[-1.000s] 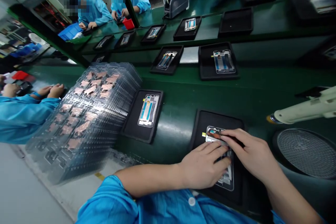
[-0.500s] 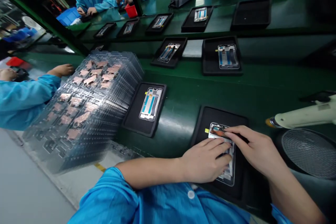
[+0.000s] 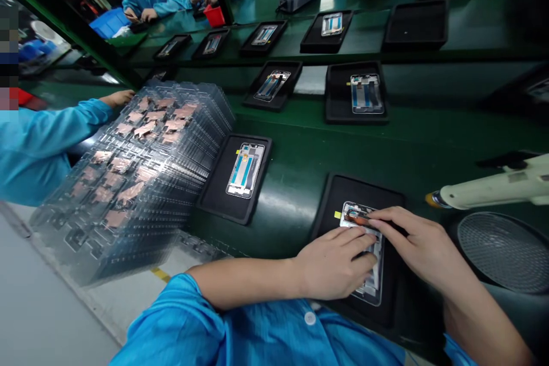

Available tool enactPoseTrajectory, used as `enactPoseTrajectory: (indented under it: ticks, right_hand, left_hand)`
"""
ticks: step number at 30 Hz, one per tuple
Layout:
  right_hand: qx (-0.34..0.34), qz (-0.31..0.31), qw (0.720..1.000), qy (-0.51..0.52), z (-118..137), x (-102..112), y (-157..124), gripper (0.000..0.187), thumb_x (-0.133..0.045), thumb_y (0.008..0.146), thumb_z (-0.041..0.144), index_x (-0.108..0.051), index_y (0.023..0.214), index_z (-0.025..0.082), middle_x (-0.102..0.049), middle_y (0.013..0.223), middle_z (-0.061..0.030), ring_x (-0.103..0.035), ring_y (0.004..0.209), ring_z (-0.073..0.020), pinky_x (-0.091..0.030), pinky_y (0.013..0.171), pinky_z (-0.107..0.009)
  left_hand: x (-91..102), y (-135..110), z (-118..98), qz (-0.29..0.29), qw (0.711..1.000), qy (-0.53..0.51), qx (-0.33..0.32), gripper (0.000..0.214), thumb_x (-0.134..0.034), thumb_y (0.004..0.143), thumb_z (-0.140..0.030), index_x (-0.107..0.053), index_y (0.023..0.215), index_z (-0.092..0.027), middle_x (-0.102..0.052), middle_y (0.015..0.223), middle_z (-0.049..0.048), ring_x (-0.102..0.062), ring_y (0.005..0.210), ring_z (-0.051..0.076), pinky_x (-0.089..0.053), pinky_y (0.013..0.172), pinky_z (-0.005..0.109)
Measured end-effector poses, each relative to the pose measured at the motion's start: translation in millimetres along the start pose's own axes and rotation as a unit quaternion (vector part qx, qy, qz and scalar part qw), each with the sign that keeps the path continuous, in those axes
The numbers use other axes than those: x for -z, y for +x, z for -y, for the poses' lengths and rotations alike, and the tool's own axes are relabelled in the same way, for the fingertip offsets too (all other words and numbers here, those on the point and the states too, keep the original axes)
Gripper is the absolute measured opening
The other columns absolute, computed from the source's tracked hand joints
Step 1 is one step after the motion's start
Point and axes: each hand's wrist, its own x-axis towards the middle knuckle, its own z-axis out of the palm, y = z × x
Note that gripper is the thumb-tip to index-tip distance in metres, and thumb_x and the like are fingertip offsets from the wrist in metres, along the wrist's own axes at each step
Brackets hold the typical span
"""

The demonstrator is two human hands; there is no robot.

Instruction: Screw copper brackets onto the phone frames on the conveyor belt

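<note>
In front of me a phone mid-frame (image 3: 379,291) with a yellow tab at its upper left lies in a black foam tray (image 3: 360,187). My left hand (image 3: 338,260) rests flat across the frame's middle, fingers stretched out and covering much of it. At the frame's top end, my right hand (image 3: 412,240) pinches the edge of a small copper-coloured part (image 3: 359,220) between thumb and finger. That part lies over the top of the frame, and its right end is hidden by my fingertips.
At left stands a tall stack of clear plastic trays (image 3: 167,171) holding copper-faced parts. Another tray with a phone frame (image 3: 245,174) lies beside it. A pale-handled electric screwdriver (image 3: 480,190) and a round mesh-topped object (image 3: 501,249) are at right. A co-worker's sleeve (image 3: 55,131) reaches in.
The two trays on the middle line have shifted slightly left. The co-worker's hand at left has moved towards the tray stack. My own hands have barely moved.
</note>
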Motion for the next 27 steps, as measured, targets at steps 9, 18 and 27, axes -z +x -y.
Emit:
enactPoseTrajectory:
  ticks: [9, 18, 27]
  right_hand:
    - [0.034, -0.041, 0.987, -0.150, 5.8, -7.9, -5.2, 0.028, -0.045, 0.106, 0.032, -0.068, 0.115, 0.018, -0.064, 0.118, -0.0106, -0.059, 0.110, -0.0280, -0.053, 0.092, -0.045]
    - [0.087, 0.067, 0.983, -0.149, 14.3, -3.4, -30.8, 0.050, -0.033, 0.103, 0.016, -0.041, 0.152, 0.022, -0.055, 0.146, -0.0050, -0.044, 0.142, -0.0240, -0.051, 0.106, -0.042]
    - [0.038, 0.004, 0.996, -0.078, 12.0, -8.2, -13.3, 0.026, -0.039, 0.101, 0.019, -0.056, 0.118, 0.024, -0.056, 0.144, -0.0053, -0.055, 0.130, -0.0234, -0.047, 0.106, -0.043]
  left_hand:
    - [5.2, 0.4, -3.3, -0.009, 0.998, 0.011, 0.066, 0.042, -0.050, 0.102, -0.037, -0.058, 0.136, -0.013, -0.048, 0.150, 0.0167, -0.036, 0.148, 0.035, -0.032, 0.122, 0.046]
    - [4.1, 1.6, -6.0, 0.005, 0.996, 0.025, 0.083, 0.052, -0.048, 0.102, -0.042, -0.050, 0.144, -0.011, -0.047, 0.152, 0.0175, -0.040, 0.145, 0.032, -0.034, 0.118, 0.045]
    - [3.1, 1.7, -4.3, -0.013, 0.997, 0.030, 0.068, 0.043, -0.046, 0.102, -0.040, -0.060, 0.129, -0.009, -0.050, 0.149, 0.0187, -0.045, 0.140, 0.034, -0.037, 0.114, 0.048]
